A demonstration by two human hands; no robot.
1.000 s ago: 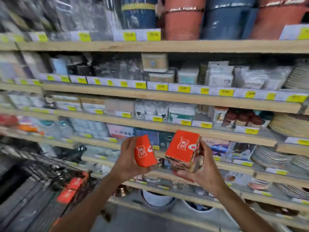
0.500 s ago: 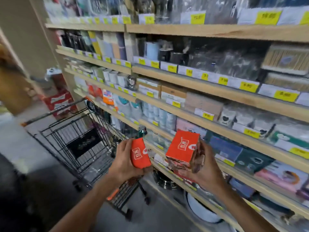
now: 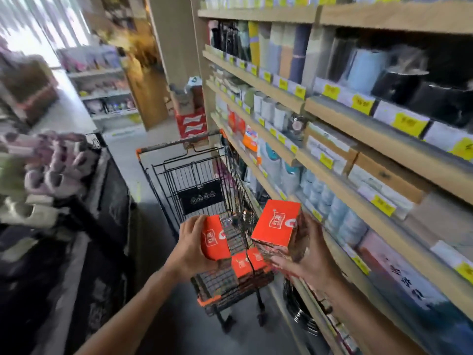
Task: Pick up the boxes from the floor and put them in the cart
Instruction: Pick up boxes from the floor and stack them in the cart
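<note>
Two orange cardboard boxes with white logos are held up over the near end of the black wire shopping cart (image 3: 204,175), one per hand. Left hand (image 3: 190,248) wraps the smaller-looking box (image 3: 213,238), fingers curled round its far side, thumb at its lower edge. Right hand (image 3: 311,254) grips the tilted box (image 3: 275,226) from below and behind, fingers closed on it. More orange boxes (image 3: 247,261) lie in the cart basket at its near right corner, beneath the hands. Wooden shelving (image 3: 358,129) with yellow price tags stands just beside the cart's right side. Grey floor (image 3: 158,316) below.
</note>
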